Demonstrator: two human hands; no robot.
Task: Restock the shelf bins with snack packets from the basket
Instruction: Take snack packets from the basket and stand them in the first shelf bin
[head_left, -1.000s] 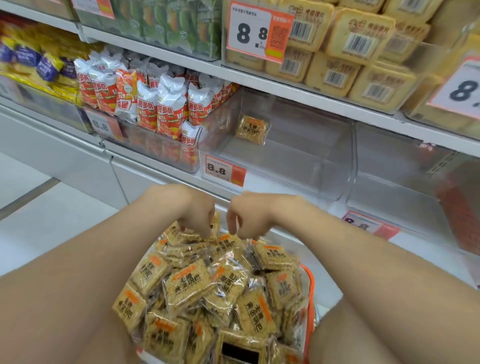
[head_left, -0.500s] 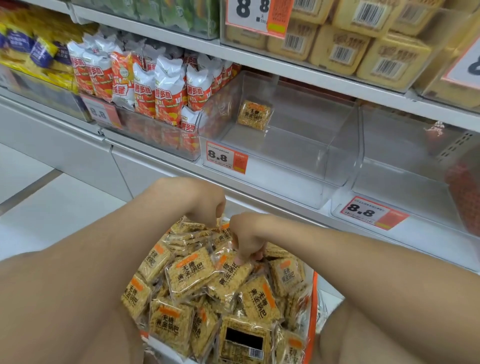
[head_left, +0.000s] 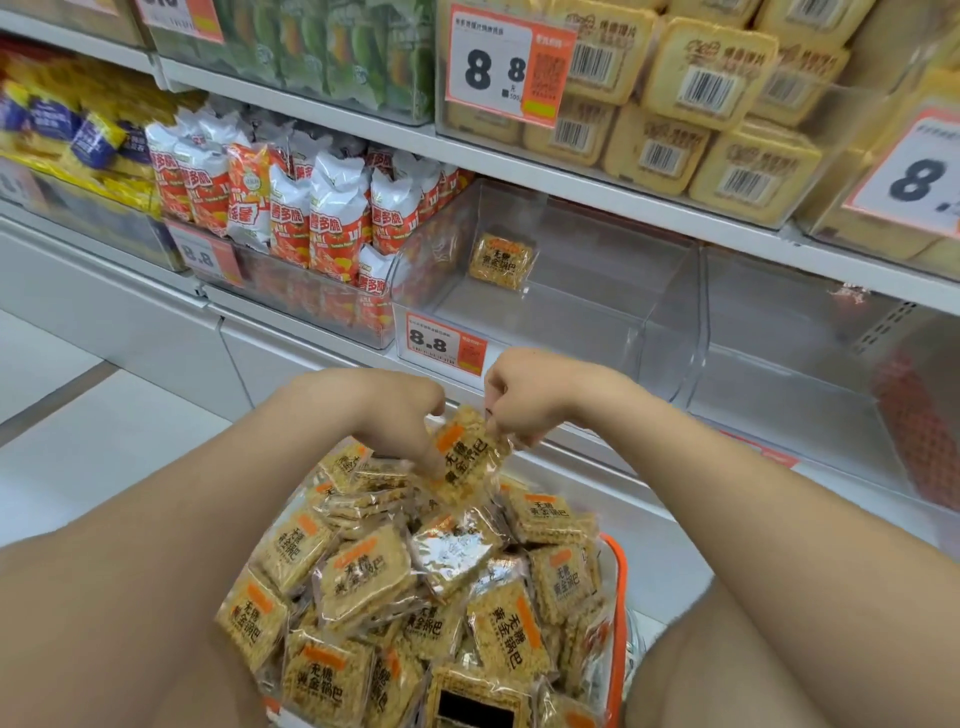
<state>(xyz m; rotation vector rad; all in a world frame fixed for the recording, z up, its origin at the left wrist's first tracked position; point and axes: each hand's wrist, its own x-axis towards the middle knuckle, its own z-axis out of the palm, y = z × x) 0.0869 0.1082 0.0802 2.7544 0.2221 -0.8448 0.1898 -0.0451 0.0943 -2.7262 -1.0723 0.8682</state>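
Orange-rimmed basket (head_left: 616, 597), nearest the camera, is heaped above its rim with clear-wrapped golden snack packets (head_left: 363, 577). The heap is loose and slippery, so pulling one out could send neighbours sliding over the edge to the floor.

Just above the heap, the right hand (head_left: 524, 402) has a closed grip and pinches the top edge of the lifted packet (head_left: 467, 457), which hangs tilted and clear of the pile. The left hand (head_left: 389, 410) has its fingers curled down against that packet's left edge. I cannot tell if it really pinches or only touches.

Risk: the hold is only a thin pinch on crinkly film. The packet could slip or swing on the way up, and a crushing hold would probably break the brittle cake inside.

Beyond the hands, the clear shelf bin (head_left: 670, 332) behind the price tag (head_left: 447, 343) holds a single matching packet (head_left: 501, 260), leaning at the back. The front wall is raised, so a low carry could clip it.

The bin to the left is packed with red-and-white bags (head_left: 311, 218). A packet dropped that way would be mis-stocked.

Farthest off, the upper shelf carries yellow boxes (head_left: 711, 67).
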